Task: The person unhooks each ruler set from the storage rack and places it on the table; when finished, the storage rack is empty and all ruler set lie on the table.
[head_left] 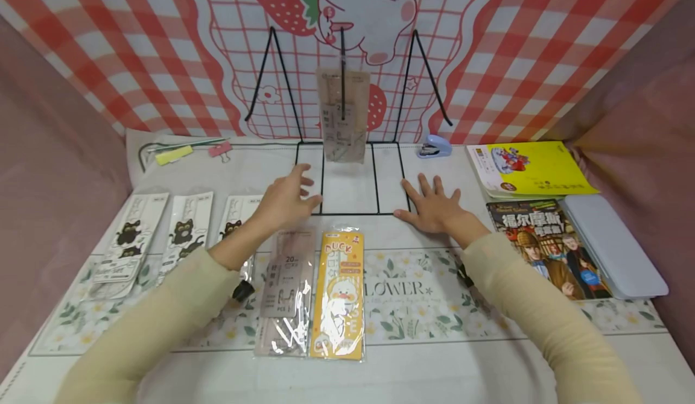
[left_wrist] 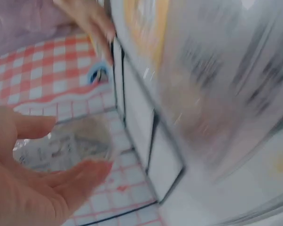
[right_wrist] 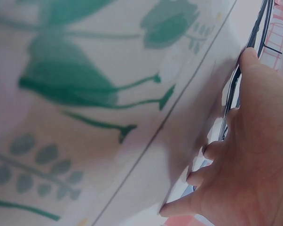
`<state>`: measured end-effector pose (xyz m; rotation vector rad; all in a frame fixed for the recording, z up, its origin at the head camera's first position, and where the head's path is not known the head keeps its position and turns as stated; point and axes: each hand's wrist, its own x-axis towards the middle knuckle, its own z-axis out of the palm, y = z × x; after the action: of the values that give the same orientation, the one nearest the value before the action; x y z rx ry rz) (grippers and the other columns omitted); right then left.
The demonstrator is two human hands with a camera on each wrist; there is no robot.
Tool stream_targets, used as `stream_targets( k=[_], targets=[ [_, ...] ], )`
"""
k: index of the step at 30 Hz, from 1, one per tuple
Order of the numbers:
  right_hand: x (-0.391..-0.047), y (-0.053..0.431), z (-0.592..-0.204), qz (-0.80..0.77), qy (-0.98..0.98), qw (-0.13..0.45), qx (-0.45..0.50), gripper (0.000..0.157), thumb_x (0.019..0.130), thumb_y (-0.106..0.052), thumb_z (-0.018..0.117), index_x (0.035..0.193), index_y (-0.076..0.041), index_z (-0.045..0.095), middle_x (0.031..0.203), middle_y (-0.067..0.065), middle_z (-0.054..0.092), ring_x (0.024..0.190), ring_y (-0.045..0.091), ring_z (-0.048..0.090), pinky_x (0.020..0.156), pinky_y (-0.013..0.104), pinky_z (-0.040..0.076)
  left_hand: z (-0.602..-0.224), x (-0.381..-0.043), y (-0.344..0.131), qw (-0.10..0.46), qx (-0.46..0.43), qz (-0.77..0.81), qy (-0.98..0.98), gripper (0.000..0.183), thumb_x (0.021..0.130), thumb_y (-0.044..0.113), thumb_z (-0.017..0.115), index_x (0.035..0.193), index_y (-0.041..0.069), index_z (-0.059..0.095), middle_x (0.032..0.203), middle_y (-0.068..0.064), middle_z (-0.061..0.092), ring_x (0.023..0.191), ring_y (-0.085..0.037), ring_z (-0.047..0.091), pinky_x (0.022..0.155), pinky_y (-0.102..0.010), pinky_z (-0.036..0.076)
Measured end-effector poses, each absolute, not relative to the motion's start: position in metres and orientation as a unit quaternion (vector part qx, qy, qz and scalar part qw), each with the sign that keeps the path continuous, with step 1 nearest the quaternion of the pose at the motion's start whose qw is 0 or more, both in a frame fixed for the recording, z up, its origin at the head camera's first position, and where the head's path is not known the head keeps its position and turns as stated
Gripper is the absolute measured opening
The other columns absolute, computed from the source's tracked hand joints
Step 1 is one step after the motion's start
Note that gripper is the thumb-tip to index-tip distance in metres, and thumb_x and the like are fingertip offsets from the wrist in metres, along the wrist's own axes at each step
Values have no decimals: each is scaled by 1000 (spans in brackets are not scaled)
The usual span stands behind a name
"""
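Note:
A black wire display rack [head_left: 353,214] stands at the back of the table. On its middle hook hangs a clear packet with a pinkish-brown card [head_left: 355,129]. My left hand [head_left: 285,202] hovers by the left side of the rack's base, fingers loosely bent and holding nothing; in the left wrist view, a gap separates thumb and fingers. Spread on the tabletop, my right hand [head_left: 434,206] has its fingertips at the base's right edge. Below the rack lie another pinkish-brown packet [head_left: 285,298] and a yellow duck packet [head_left: 339,298].
Black-cat ruler packets [head_left: 130,235] lie on the left, one partly under my left forearm. Behind them are a yellow highlighter [head_left: 174,155] and a pink binder clip [head_left: 219,149]. A blue stapler [head_left: 434,146], yellow book [head_left: 543,169], comic-style book [head_left: 548,247] and grey case [head_left: 616,247] sit right.

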<state>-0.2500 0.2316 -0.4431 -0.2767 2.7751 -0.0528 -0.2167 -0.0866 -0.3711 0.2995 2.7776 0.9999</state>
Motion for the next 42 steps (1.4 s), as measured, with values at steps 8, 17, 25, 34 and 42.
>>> stream_targets(
  k=[8,17,25,34,42],
  targets=[
    [-250,232,-440,-10,979,181,-95,85,91,-74,28,156,-30,-4,164,17,-9,148,49,-7,108,82,7,-348,-270,-72,-7,128,374,918,86,93,34,63,155,8,10,158,-17,28,145,-35,31,119,-52,32],
    [-249,230,-442,-11,979,179,-94,83,92,-73,30,156,-31,-2,164,16,-7,149,49,-5,108,82,8,-332,-299,-59,-113,115,504,849,79,94,31,62,154,9,16,153,-12,38,143,-22,38,121,-34,33],
    [-250,231,-443,-5,979,183,-90,84,91,-75,28,155,-32,-5,164,15,-10,149,48,-7,109,82,7,-328,-306,-53,-167,108,598,776,42,93,6,60,134,3,50,127,-17,60,116,-21,60,104,-27,50],
    [-251,231,-441,-5,979,183,-93,84,91,-74,29,156,-31,-4,164,16,-9,149,48,-7,109,81,7,-331,-307,-53,-207,106,598,767,20,91,-1,61,111,-4,62,100,-15,65,81,-5,56,71,-15,49],
    [-251,230,-440,-1,978,188,-88,85,91,-75,28,155,-31,-5,164,16,-10,149,49,-7,109,82,7,-329,-304,-53,-205,116,586,775,14,91,-1,60,104,-5,61,97,-15,63,79,-4,54,70,-15,50]
  ],
)
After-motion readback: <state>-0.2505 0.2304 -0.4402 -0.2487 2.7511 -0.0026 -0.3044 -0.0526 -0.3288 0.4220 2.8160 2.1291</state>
